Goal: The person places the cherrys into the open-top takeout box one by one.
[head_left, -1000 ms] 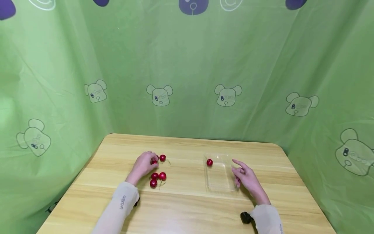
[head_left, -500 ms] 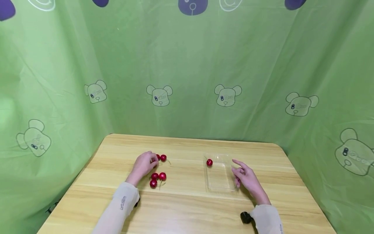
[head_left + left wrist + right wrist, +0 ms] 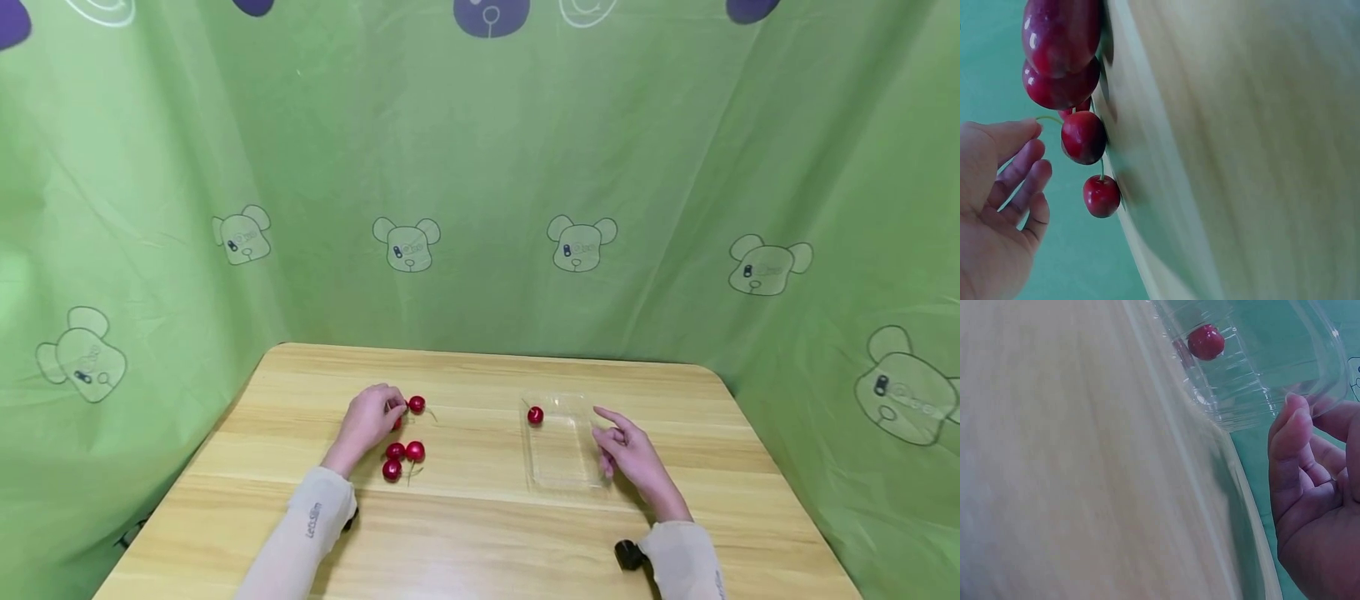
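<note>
Left wrist view: a red cherry (image 3: pixel 1084 137) among others at the left of the worktop (image 3: pixel 480 542), apparently pinched by its thin stem (image 3: pixel 1049 117) at the thumb tip of the left grip (image 3: pixel 371 417), remaining fingers loosely bent below. Cannot tell whether lifted or resting on the wood. Likely light and firm, with smooth, slippery skin, yet easy to bruise if squeezed hard. Best held by the stem, close to the fruit, to limit swinging; failing that, lightly round the sides with the pads.

Just beside, a stemmed neighbour cherry (image 3: pixel 416 405), near enough to be nudged or to catch stems. Closer to the person, a group of three cherries (image 3: pixel 396 452), bunched together, likely to roll if brushed.

Well apart to the right, a clear plastic tray (image 3: pixel 540 478) with a single cherry (image 3: pixel 535 415) inside, near the far left corner. Probably thin, flexible and light enough to slide if bumped. In the way: neighbouring fruit on one side, raised tray wall on the other. Right grip (image 3: pixel 633 454) at the tray's right side, forefinger extended, thumb and another fingertip close together; cannot tell whether pinching the rim or merely touching. Beyond the worktop, a green curtain (image 3: pixel 487 150) with printed bear heads.
</note>
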Demonstrator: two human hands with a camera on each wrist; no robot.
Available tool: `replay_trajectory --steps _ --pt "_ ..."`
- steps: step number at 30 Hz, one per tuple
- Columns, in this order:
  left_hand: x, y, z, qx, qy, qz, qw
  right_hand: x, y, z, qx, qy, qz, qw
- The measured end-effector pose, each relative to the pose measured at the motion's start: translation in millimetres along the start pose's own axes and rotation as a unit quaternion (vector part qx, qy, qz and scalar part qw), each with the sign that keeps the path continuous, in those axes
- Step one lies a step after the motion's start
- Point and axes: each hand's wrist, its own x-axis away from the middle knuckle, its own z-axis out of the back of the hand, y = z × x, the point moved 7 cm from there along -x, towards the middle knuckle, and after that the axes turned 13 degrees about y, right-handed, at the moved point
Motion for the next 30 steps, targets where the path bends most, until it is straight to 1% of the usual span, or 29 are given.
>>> replay_trajectory --steps 5,11,13,25,30 --pt "-1.7 2.0 2.2 0.022 0.018 0.003 0.9996 -2.7 2.7 -0.7 -0.003 0.0 -0.001 1.0" --pt "-3.7 3.5 4.9 0.042 0.02 0.021 0.9987 -4.0 3.8 -1.0 -0.002 0.003 0.0 1.0" --pt "-4.0 5.1 6.6 0.05 0.023 0.023 0.9982 -4.0 3.8 -1.2 -0.001 0.003 0.001 1.0" --pt "-6.4 19.6 16.4 0.111 0.034 0.033 0.9926 -3.4 4.0 0.2 0.002 0.005 -0.003 1.0" --pt "-7.0 27.8 19.2 0.136 0.036 0.031 0.9896 -3.8 4.6 0.0 -0.001 0.003 -0.003 1.0"
